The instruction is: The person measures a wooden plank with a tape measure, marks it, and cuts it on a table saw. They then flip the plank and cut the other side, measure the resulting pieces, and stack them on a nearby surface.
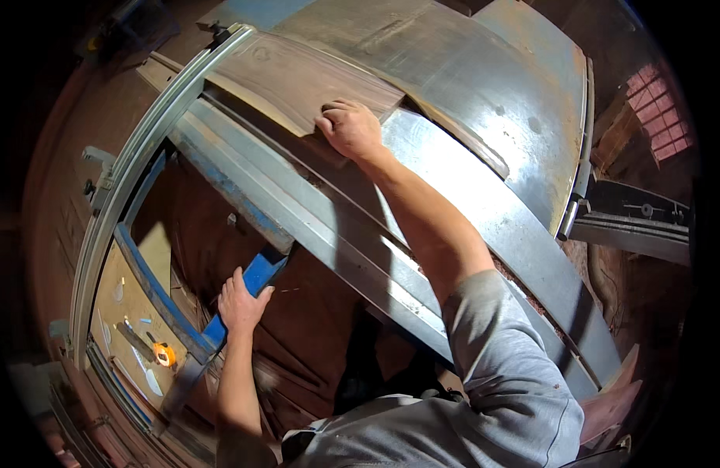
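Note:
A brown wooden board [286, 74] lies on the metal table of a saw, its far left end against a long silver fence [134, 164]. My right hand [352, 130] is at the board's near edge, with its fingers curled over the wood. The underside of that grip is hidden. Lower left, my left hand [243, 303] is laid over a blue metal bar [261, 270] of the saw's side frame. Its thumb is apart from the fingers and it has hold of the bar.
Beside the board runs a bright metal sliding table [434, 160], with a wide steel top [453, 74] beyond. An orange tape measure [164, 355] and small tools lie on a wooden panel [114, 300] at left. A grey rail [633, 234] sticks out at right.

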The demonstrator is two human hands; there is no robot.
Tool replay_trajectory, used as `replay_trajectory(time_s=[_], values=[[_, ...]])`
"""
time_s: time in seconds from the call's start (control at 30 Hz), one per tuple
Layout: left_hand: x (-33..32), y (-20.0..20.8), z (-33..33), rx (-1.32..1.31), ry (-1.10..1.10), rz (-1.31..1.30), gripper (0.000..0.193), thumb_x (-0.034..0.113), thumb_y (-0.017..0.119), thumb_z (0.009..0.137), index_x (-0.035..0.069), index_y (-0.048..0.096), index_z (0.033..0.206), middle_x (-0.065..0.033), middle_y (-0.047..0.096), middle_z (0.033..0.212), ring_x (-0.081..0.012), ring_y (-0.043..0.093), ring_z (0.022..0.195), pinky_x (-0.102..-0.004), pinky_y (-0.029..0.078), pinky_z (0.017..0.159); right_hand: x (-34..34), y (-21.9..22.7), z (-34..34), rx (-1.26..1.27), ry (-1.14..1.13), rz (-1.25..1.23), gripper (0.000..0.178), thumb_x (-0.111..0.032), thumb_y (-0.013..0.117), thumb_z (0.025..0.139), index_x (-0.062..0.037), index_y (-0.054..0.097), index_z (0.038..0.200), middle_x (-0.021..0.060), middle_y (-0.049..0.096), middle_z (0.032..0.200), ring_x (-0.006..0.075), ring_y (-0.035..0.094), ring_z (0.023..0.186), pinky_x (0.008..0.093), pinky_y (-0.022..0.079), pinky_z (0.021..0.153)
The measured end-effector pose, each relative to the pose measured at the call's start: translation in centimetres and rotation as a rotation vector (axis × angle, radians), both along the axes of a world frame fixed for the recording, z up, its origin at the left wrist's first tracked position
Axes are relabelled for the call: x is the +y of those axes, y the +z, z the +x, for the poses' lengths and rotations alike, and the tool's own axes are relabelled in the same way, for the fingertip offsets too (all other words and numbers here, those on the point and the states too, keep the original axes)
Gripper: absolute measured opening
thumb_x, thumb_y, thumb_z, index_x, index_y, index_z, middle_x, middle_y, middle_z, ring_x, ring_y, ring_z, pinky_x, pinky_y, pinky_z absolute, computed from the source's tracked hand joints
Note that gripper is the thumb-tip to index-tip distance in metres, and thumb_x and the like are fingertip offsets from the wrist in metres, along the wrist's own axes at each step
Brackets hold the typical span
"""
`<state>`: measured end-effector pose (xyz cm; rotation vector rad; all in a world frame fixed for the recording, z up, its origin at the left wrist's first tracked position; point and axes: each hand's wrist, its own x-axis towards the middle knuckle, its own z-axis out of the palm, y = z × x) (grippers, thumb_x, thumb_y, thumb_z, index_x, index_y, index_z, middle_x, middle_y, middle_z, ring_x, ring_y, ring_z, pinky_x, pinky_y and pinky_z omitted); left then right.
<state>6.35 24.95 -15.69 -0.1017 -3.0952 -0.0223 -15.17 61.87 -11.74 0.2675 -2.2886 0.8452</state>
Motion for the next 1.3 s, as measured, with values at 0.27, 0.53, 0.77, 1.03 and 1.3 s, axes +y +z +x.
replay_trajectory(time_s=[0.27,0.53,0.77,1.03,1.3], values=[[-1.1,0.1,0.4,-0.074,0.02,0.0,0.085,0.054,0.079,0.075,0.004,0.05,0.138,-0.0172,0.061,0.122,-0.0351,0.058,0.114,-0.048,0.048,0.093,-1.0,0.2,7.5,-0.462,-0.127,-1.627,0.038,-0.036,0.057,0.1,0.0013,0.058,0.094,0.0107,0.058,0.091,0.0191,0.06,0.073,0.0346,0.052,0.063],[-0.9,1.0,0.0,-0.079,-0.008,0.038,0.084,0.054,0.077,0.077,0.002,0.05,0.137,-0.0196,0.061,0.121,-0.0373,0.059,0.112,-0.0488,0.048,0.095,-0.1,1.7,6.2,-0.791,-0.147,-1.671,0.047,-0.039,0.057,0.101,0.0045,0.045,0.113,0.0162,0.054,0.1,0.0255,0.061,0.07,0.0419,0.057,0.066],[-0.9,1.2,0.0,-0.107,-0.002,0.046,0.086,0.057,0.077,0.076,0.004,0.049,0.138,-0.0183,0.061,0.124,-0.0347,0.058,0.116,-0.0482,0.048,0.095,-2.7,1.6,5.6,-0.647,-0.229,-1.59,0.042,-0.043,0.067,0.096,-0.0018,0.056,0.097,0.0046,0.05,0.071,0.016,0.049,0.056,0.0334,0.046,0.054],[-0.9,1.1,0.0,-0.128,0.0,0.059,0.082,0.051,0.077,0.077,0.004,0.048,0.137,-0.0181,0.061,0.123,-0.035,0.058,0.115,-0.0486,0.048,0.095,-6.8,4.3,6.6,-0.741,0.025,-1.704,0.044,-0.055,0.071,0.087,-0.0112,0.068,0.09,0.0015,0.054,0.073,0.0161,0.045,0.056,0.0332,0.037,0.052],[-2.3,-0.4,0.5,0.004,0.051,0.199,0.085,0.044,0.074,0.082,-0.001,0.04,0.146,-0.0252,0.05,0.141,-0.0409,0.047,0.132,-0.0483,0.036,0.112,-14.2,3.2,19.7,-0.807,0.049,-1.83,0.043,-0.048,0.068,0.091,-0.0119,0.061,0.112,0.0017,0.061,0.099,0.0158,0.051,0.079,0.0305,0.04,0.063]])
